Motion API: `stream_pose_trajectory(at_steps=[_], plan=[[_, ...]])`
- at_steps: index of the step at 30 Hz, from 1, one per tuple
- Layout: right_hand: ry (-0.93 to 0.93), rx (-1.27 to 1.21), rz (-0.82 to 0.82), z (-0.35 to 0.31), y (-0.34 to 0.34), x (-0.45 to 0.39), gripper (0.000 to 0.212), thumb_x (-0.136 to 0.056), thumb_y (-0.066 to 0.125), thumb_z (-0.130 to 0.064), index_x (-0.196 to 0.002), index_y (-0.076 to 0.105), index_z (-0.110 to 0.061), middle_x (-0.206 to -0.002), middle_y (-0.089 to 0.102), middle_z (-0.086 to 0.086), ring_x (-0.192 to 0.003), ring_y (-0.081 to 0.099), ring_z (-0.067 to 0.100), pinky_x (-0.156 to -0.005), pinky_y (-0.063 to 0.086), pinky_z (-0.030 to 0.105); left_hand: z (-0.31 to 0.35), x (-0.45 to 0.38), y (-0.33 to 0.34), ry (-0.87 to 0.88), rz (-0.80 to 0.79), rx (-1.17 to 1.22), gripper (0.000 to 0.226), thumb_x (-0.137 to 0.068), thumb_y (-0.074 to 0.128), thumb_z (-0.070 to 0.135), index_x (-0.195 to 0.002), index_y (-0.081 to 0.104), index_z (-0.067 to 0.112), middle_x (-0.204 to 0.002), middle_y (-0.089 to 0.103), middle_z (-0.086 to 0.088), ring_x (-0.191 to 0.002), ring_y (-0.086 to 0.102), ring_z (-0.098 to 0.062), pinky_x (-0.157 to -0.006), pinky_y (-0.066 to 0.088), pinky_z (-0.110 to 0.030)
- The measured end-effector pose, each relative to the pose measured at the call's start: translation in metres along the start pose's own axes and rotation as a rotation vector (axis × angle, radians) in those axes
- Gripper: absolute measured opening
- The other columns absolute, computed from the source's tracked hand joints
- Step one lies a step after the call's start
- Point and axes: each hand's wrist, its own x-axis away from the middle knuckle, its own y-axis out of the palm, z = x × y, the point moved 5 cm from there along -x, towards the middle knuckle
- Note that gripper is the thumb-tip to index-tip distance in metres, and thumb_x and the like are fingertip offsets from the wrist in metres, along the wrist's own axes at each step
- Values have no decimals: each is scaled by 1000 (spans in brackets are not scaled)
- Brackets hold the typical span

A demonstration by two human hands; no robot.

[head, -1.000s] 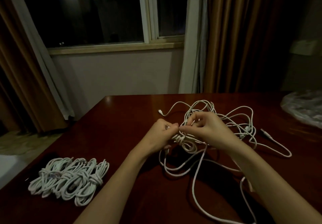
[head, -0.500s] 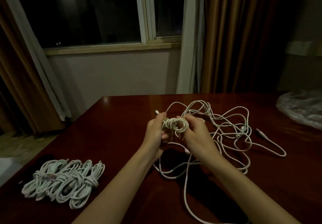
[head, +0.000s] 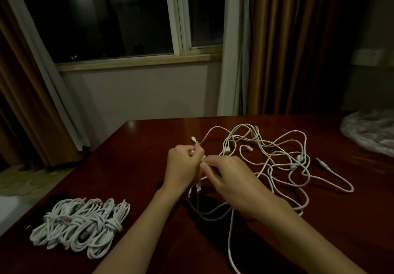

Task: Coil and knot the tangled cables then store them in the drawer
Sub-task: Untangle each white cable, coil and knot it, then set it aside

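1. Cables, white and tangled, sprawl over the dark red table just right of the hands, and one strand of that mess is up between both hands at this moment.

2. The left hand is curled round a small bunch of cable, with a plug end poking out above its knuckles. The right hand pinches the strand close against the left, fingertips pressed onto the white line.

3. The strand sits right at the meeting of the two hands (mostly hidden by the fingers, so I cannot tell how many turns are gathered there), and the rest of it trails down past the wrists toward the near table edge.

4. Judging the step: this looks like winding a coil. To do it well, keep the loops even in the left hand, feed slack in with the right, and draw the tail free of the tangle gently so no new snag tightens.

5. Leave enough tail to wrap round the middle and tie off, as on the finished bundles lying well apart at the near left.

6. No drawer is in view from here.
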Motion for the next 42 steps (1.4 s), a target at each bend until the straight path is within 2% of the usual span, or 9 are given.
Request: stream_pose_trajectory(at_steps=[3, 8, 13, 19, 23, 27, 31, 36, 42], plan=[[62, -108, 64, 13, -12, -4, 31, -101, 45, -31, -74, 59, -24, -62, 54, -7, -54, 49, 3, -53, 38, 20, 3, 2, 14, 14, -154, 35, 59, -99, 50, 10, -42, 42, 25, -35, 37, 12, -36, 31, -7, -43, 24, -20], [214, -521, 162, 38, -31, -8, 24, -92, 61, -29, -71, 65, -18, -57, 58, -11, -53, 51, 2, -52, 37, 16, 9, 5, 23, -246, -240, 444, 43, -103, 39, 14, -60, 45, 7, -40, 33, 5, -31, 28, -3, -34, 24, -14], [356, -1088, 169, 44, -10, -5, 10, -90, 62, -16, -82, 66, -12, -52, 49, -3, -40, 40, 5, -41, 30, 17, 19, 5, 25, -444, -154, 760, 45, -101, 39, 16, -57, 42, 7, -35, 33, 7, -26, 24, -2, -31, 18, -14], [157, -636, 242, 24, -2, -3, 19, -95, 58, -15, -80, 66, -22, -48, 55, -17, -45, 50, -3, -47, 36, 10, 12, 8, 16, -483, 146, 687, 40, -99, 42, 11, -58, 39, 12, -44, 36, 5, -34, 31, -2, -35, 27, -15], [176, -619, 207, 14, 8, 0, 23, -96, 57, -17, -76, 69, -18, -46, 54, -6, -42, 49, 2, -48, 39, 17, 10, 4, -2, -271, 251, 402, 51, -98, 44, 11, -48, 36, 16, -38, 34, 9, -37, 30, -7, -40, 27, -24], [129, -375, 147, 8, 5, 0, 21, -95, 58, -25, -86, 74, -15, -51, 57, -5, -47, 55, 5, -51, 42, 14, 11, 1, -13, 4, 235, 90, 60, -97, 49, 9, -42, 31, 23, -34, 32, 9, -36, 30, -9, -41, 20, -18], [37, -50, 214, 8, -17, 1, 15, -90, 65, -32, -87, 75, -22, -63, 65, -10, -61, 61, 1, -58, 47, 14, 6, -2, -4, 89, 78, -15, 52, -93, 47, 24, -42, 39, 18, -36, 32, 10, -36, 31, -12, -41, 20, -19], [27, -214, 257, 23, -37, 1, 8, -80, 76, -26, -81, 74, -17, -72, 69, -11, -71, 66, -3, -64, 51, 12, 2, -1, 12, 6, -209, 87, 48, -91, 46, 28, -46, 45, 10, -42, 35, 4, -40, 28, -11, -47, 24, -29], [254, -745, 159, 38, -27, 1, 11, -80, 72, -17, -82, 70, -6, -67, 70, -4, -61, 66, 2, -54, 49, 14, 6, 3, 21, -275, -284, 434, 51, -102, 39, 13, -51, 36, 13, -38, 32, 7, -31, 27, -3, -35, 23, -14]])
